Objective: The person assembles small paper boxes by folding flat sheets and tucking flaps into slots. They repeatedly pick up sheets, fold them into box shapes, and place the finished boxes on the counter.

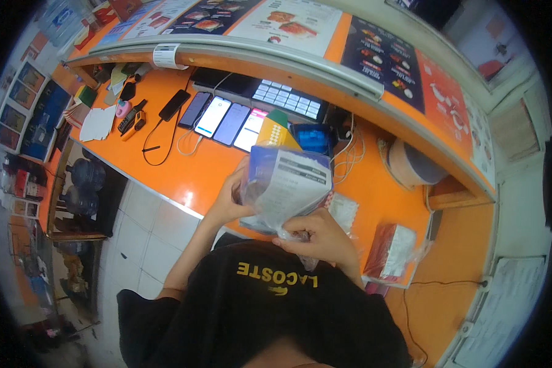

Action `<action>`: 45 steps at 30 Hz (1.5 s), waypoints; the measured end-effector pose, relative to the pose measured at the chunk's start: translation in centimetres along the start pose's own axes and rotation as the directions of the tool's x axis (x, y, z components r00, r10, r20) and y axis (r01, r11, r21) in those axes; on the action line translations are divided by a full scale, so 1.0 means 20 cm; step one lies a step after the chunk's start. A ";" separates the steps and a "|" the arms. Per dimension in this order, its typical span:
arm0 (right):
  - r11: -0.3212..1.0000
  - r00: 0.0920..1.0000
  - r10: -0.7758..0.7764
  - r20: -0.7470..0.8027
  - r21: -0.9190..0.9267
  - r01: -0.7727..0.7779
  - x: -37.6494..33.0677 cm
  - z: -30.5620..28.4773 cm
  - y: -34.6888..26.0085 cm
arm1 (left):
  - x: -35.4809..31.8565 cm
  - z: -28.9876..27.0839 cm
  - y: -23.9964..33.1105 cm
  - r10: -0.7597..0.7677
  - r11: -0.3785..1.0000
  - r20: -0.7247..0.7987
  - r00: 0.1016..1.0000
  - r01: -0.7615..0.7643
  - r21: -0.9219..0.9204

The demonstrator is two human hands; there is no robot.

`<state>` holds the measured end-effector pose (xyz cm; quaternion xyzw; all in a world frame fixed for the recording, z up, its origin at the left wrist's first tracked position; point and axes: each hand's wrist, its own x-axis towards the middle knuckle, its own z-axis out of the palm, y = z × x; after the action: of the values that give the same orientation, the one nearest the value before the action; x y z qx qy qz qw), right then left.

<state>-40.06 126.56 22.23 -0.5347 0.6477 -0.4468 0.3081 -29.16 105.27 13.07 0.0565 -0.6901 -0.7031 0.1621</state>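
Observation:
I hold a clear plastic bag (pixel 285 187) with a blue and white printed pack inside, raised above the orange counter (pixel 184 172). My left hand (pixel 227 202) grips its left edge. My right hand (pixel 318 236) pinches its lower right corner. A yellow and green carton (pixel 275 132) stands just behind the bag. The bag's lower part is hidden by my hands.
Several phones (pixel 224 119) lie in a row beside a black keyboard (pixel 285 98). A red and white wrapped packet (pixel 391 251) lies to the right, a tape roll (pixel 411 164) beyond it. Papers (pixel 98 122) and small tools sit at the far left. White floor tiles (pixel 144 227) lie below the counter edge.

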 end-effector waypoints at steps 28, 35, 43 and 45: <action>1.000 0.997 -0.016 0.073 0.007 0.016 -0.05 -0.01 0.02 | -0.12 0.10 -0.11 0.057 0.998 -0.100 0.993 -0.058 -0.008; 0.999 0.997 -0.038 0.074 0.005 0.038 -0.09 -0.02 -0.02 | -0.12 0.13 -0.02 0.002 0.975 -0.113 0.994 -0.027 -0.221; 0.998 0.997 -0.063 0.041 0.028 0.062 -0.09 -0.02 -0.02 | -0.10 0.16 0.01 0.184 0.982 -0.065 0.981 -0.187 -0.034; 0.999 0.998 -0.035 0.061 0.019 0.034 -0.09 -0.03 -0.02 | -0.10 0.16 -0.01 0.016 0.971 -0.130 0.991 -0.046 -0.236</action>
<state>-39.92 128.47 22.64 -0.5562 0.6246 -0.4414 0.3250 -28.36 108.96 12.80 0.0707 -0.5899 -0.7731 0.2223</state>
